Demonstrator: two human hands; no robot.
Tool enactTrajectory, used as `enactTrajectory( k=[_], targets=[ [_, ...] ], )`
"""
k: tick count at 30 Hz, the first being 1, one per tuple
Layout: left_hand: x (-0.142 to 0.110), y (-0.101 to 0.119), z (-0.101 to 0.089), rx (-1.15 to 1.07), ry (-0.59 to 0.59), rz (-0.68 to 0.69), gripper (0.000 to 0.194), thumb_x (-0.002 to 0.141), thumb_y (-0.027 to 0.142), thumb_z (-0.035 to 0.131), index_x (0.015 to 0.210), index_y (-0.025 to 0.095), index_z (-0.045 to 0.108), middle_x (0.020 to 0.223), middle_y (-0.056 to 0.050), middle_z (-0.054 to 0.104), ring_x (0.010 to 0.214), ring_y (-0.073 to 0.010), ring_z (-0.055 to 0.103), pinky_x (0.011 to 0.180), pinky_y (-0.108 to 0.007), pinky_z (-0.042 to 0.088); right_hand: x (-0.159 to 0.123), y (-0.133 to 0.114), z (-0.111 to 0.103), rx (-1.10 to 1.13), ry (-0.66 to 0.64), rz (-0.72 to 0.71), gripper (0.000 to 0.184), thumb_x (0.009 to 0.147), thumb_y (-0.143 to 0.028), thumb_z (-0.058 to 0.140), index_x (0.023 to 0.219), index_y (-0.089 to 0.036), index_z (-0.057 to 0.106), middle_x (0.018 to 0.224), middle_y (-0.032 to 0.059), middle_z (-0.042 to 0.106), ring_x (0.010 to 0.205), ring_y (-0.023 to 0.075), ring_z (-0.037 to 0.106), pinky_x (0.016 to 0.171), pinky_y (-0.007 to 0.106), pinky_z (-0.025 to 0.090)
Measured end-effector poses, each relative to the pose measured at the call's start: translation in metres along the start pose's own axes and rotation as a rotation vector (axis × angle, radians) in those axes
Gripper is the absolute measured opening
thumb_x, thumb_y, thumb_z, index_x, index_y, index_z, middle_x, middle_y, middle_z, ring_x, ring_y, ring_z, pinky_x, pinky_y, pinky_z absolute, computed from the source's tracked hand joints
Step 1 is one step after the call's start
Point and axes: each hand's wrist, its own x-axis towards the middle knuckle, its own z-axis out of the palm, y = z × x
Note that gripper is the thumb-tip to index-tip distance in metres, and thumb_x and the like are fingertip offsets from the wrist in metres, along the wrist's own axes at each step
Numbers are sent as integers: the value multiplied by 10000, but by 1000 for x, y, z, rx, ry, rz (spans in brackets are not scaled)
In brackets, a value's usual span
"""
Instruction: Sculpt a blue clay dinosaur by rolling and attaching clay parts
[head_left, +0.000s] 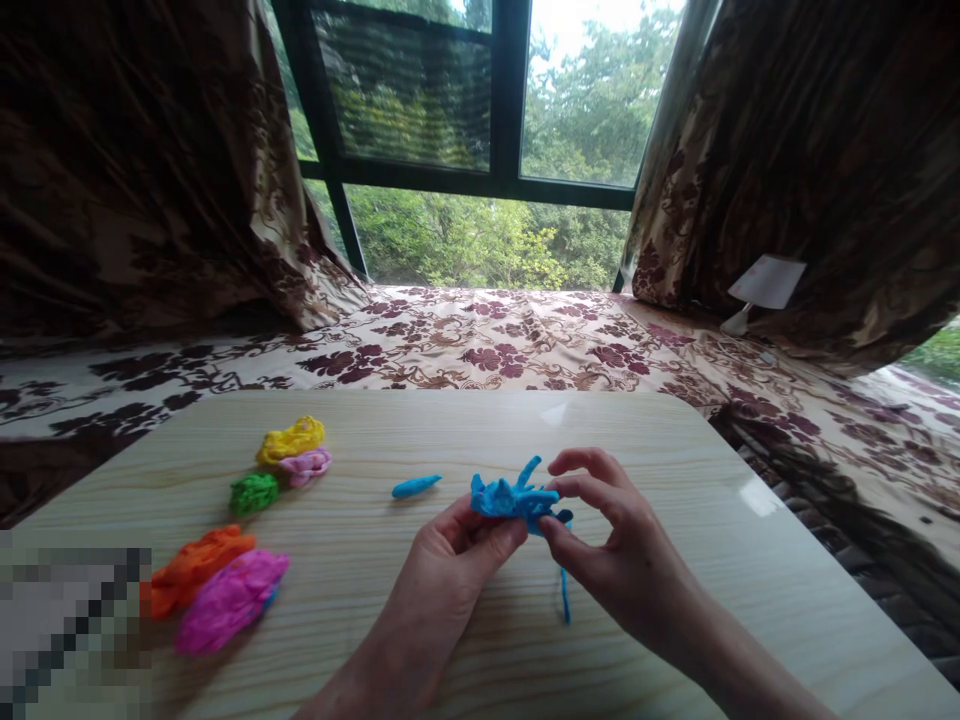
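Both hands hold a lump of blue modelling clay (pixel 514 497) with thin strands sticking out, just above the wooden table (pixel 465 430). My left hand (pixel 457 555) pinches its left end from below. My right hand (pixel 607 530) pinches its right end between thumb and forefinger. One thin blue strand (pixel 564 597) hangs down from the lump toward the table. A short blue clay roll (pixel 416 486) lies on the table just left of the hands.
Clay lumps lie at the table's left: yellow (pixel 292 440), light pink (pixel 306 465), green (pixel 253 493), orange (pixel 193 568) and magenta (pixel 229 600). Behind the table is a flowered cloth surface, brown curtains either side of a window, and a small white lamp (pixel 761 285) at right.
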Motion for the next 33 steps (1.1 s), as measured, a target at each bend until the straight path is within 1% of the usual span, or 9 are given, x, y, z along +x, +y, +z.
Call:
enactTrajectory(
  k=[2, 4, 8, 13, 22, 25, 28, 31, 33],
  targets=[
    [-1, 0, 1, -1, 24, 3, 210, 737, 236, 632, 931, 162, 660, 977, -61, 680, 996, -231, 575, 955, -376, 368, 0, 0, 0, 0, 9, 2, 199, 696, -94, 608, 859, -206, 588, 1061, 48, 496, 1011, 188, 484, 870, 322, 408],
    [-2, -1, 1, -1, 28, 6, 223, 732, 232, 639, 945, 166, 648, 958, -48, 683, 978, -211, 581, 937, -345, 381, -1, 1, 1, -10, 8, 1, 180, 705, -108, 603, 854, -208, 588, 1067, 48, 492, 1017, 189, 482, 874, 324, 406],
    [-2, -4, -3, 15, 18, -5, 279, 701, 230, 677, 972, 191, 625, 929, -18, 687, 910, -159, 599, 865, -269, 423, -2, 3, 1, -57, 3, -11, 141, 727, -138, 597, 846, -214, 597, 1095, 46, 481, 1047, 192, 461, 885, 327, 395],
    [-1, -6, -5, 8, 3, 23, 275, 689, 220, 690, 954, 220, 617, 866, 18, 693, 815, -115, 617, 769, -209, 453, -2, 2, -1, -104, -9, -13, 132, 740, -139, 586, 846, -217, 602, 1140, 44, 462, 1084, 194, 437, 898, 327, 384],
    [0, -7, -4, 102, 11, 70, 302, 686, 229, 691, 974, 233, 597, 823, 34, 690, 762, -104, 617, 700, -184, 461, -2, 2, 1, -97, -17, -21, 191, 707, -77, 592, 823, -227, 609, 1138, 41, 467, 1084, 206, 437, 895, 344, 390],
    [1, -9, -6, 122, 12, 91, 286, 692, 236, 687, 966, 242, 605, 825, 43, 687, 768, -101, 610, 711, -183, 463, -3, 3, 3, -99, -16, -39, 184, 726, -87, 592, 822, -241, 622, 1132, 35, 472, 1080, 204, 439, 894, 348, 391],
    [1, -9, -7, 108, -3, 93, 246, 702, 241, 679, 943, 236, 628, 864, 34, 687, 820, -108, 603, 770, -196, 458, -3, 4, 2, -109, -17, -53, 148, 745, -117, 590, 817, -241, 625, 1120, 36, 482, 1072, 203, 443, 891, 351, 394],
    [1, -7, -7, 71, -29, 42, 196, 726, 259, 656, 913, 202, 653, 932, -10, 683, 919, -148, 588, 850, -240, 439, -1, 3, 0, -102, -14, -46, 126, 727, -130, 606, 810, -224, 609, 1129, 45, 483, 1078, 208, 444, 897, 352, 394],
    [0, -5, -7, 51, -42, -3, 216, 750, 278, 628, 945, 190, 655, 974, -38, 674, 939, -173, 582, 881, -284, 427, -1, 1, -2, -87, -10, -37, 149, 711, -130, 616, 827, -220, 598, 1144, 51, 475, 1089, 212, 443, 907, 354, 391]
  ],
)
